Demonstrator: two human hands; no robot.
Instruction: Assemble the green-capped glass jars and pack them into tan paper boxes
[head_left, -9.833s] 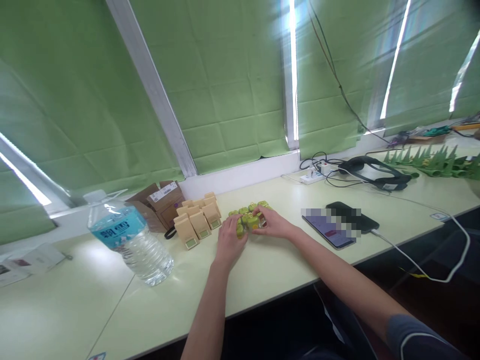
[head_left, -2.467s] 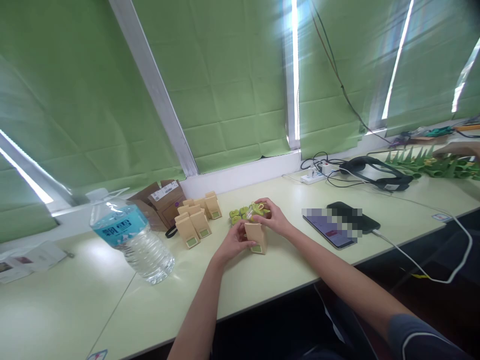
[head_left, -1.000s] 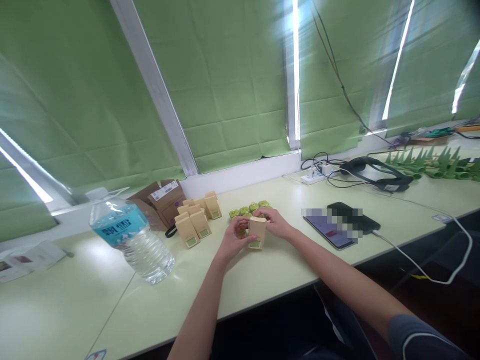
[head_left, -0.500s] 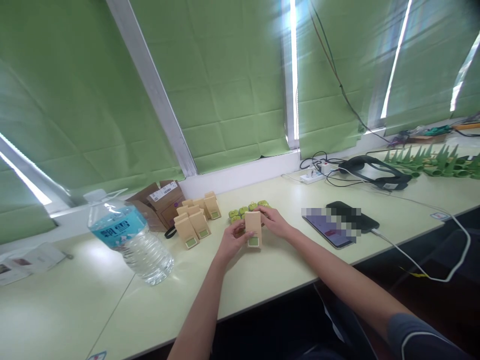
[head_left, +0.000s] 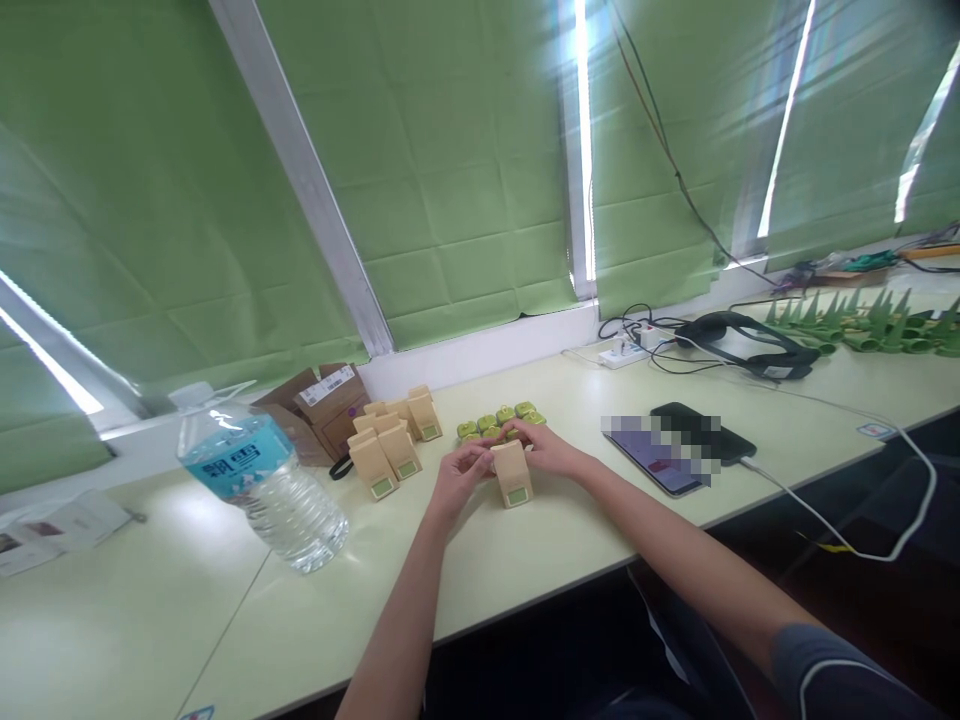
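A small kraft-paper bag (head_left: 512,474) with a green label low on its front stands on the table, its top tilted a little to the left. My left hand (head_left: 460,478) is closed at the bag's upper left edge, thumb and fingers together. From the right, my right hand (head_left: 546,449) reaches round the upper edge, with its fingertips partly hidden behind the bag. Just beyond both hands sit several small green packets (head_left: 505,412) in rows. To the left stand several similar kraft-paper bags (head_left: 395,445) in a cluster.
A large water bottle (head_left: 262,480) leans in view at the left, before an open cardboard box (head_left: 330,405). Two phones (head_left: 660,470) lie to the right, one with a white cable. Farther off are a power strip (head_left: 624,352), a black headset (head_left: 750,345) and green spiky pieces (head_left: 862,325).
The bag's top has come down and toward me, and the bag now tilts left and sits slightly nearer. My hands have lowered with it, uncovering more green packets.
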